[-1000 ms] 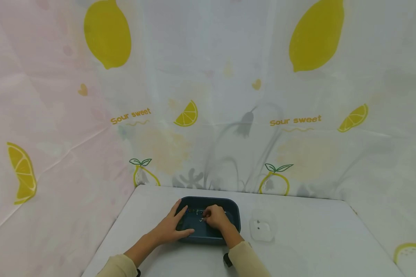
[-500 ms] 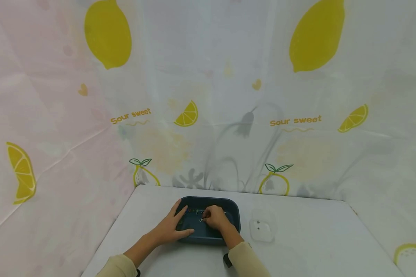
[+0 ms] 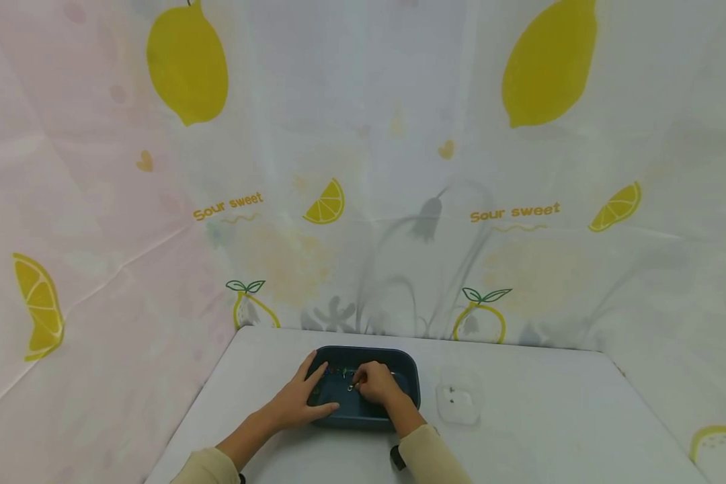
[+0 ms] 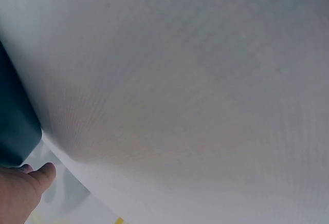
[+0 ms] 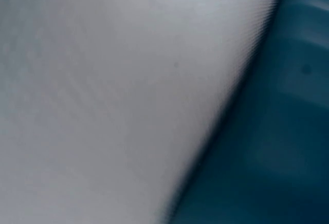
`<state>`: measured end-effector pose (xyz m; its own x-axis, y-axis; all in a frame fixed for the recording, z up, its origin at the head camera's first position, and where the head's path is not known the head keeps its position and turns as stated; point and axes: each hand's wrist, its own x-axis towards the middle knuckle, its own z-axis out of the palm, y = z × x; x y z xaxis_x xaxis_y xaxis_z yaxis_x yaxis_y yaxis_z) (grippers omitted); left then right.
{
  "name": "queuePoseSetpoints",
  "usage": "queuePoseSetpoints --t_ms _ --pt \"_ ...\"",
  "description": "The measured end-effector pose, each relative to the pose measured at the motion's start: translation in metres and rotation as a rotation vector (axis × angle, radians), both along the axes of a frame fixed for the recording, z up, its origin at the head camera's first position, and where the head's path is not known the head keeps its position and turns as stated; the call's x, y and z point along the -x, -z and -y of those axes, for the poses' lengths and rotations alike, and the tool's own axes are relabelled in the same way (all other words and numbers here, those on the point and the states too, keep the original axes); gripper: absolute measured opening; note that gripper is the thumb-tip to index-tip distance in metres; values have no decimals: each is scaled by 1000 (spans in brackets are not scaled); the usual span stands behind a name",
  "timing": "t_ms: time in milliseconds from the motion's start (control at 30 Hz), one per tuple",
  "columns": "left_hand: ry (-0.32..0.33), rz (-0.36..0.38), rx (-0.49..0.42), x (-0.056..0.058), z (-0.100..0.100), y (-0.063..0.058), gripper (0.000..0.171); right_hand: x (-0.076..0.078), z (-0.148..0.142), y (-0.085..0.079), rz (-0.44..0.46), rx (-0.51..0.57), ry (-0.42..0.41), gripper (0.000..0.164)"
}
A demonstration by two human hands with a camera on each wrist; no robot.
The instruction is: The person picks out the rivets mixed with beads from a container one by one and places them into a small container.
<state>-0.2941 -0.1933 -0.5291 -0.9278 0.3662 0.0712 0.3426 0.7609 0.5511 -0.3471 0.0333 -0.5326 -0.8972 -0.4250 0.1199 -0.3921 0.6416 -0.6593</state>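
Note:
In the head view a dark blue rectangular tray stands on the white table. My left hand rests on its left end with fingers and thumb spread apart. Inside the tray, the thumb and fingertips of my right hand pinch a small shiny ring-shaped piece, mostly hidden by the fingers. Small coloured beads lie in a row near the tray's far side. The left wrist view catches part of the left hand beside the tray's corner; the right wrist view has only the tray wall and tabletop.
To the right of the tray sits a clear shallow container with a few tiny dark bits in it. A small black object shows beside the right sleeve. A lemon-print cloth rises behind the table.
The head view has shifted very slightly. My right fingertips have moved a little around the small shiny piece, while the left hand stays in place on the tray.

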Motion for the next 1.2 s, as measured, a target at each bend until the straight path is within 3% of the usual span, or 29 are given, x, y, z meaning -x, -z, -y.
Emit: queuePoseSetpoints --t_ms 367,600,1200 --pt "12 -17 1 0 0 1 94 -4 -2 1 -23 61 -36 6" --pt "10 -25 -5 -1 0 0 94 0 1 5 28 33 14 6" --pt "11 -30 -15 0 2 4 94 0 1 4 -20 45 6 7"
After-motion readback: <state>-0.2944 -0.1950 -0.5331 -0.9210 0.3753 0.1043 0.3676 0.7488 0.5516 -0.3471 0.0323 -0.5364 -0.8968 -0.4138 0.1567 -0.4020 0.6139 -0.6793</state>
